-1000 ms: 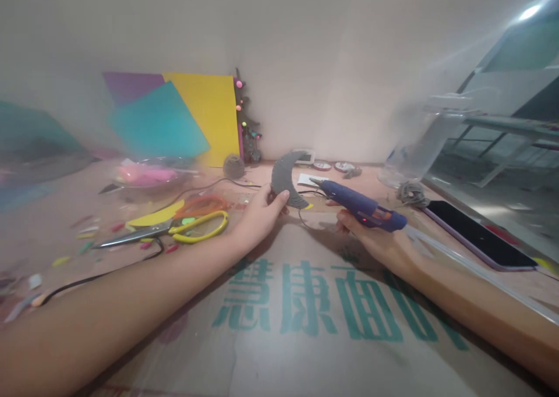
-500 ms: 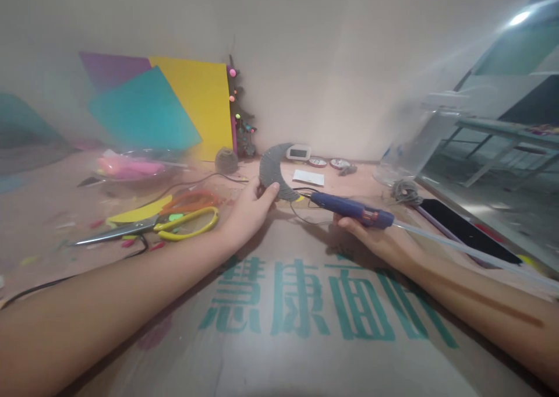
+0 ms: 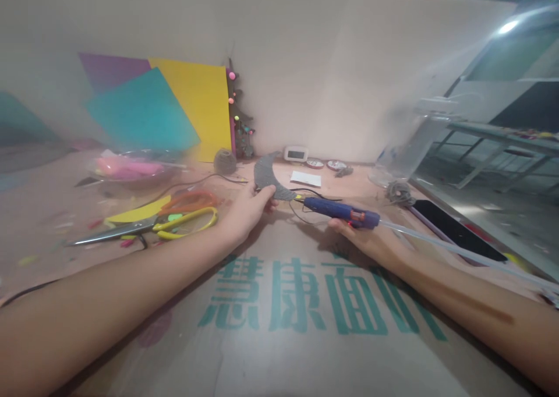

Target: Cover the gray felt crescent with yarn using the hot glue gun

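A grey crescent (image 3: 267,174), its surface ribbed as if wrapped in yarn, is pinched between the thumb and fingers of my left hand (image 3: 255,208). My right hand (image 3: 364,237) is closed around a blue glue gun (image 3: 336,208), its nozzle pointing left at the crescent's lower right tip. Nozzle and tip look very close; whether they touch is hard to tell. A long clear glue stick (image 3: 419,240) sticks out of the gun's back end. Loose grey yarn hangs below the crescent.
Yellow-handled scissors (image 3: 187,225) and orange-handled ones (image 3: 192,200) lie left, near a bag of pink material (image 3: 128,167). Behind are a yarn ball (image 3: 225,161), a small clock (image 3: 296,153) and a white card (image 3: 305,179). A phone (image 3: 456,228) lies right, near a clear container (image 3: 404,146).
The crescent has tilted and dropped slightly in my left hand. The glue gun has shifted a little left and down with my right hand. The camera view has moved slightly.
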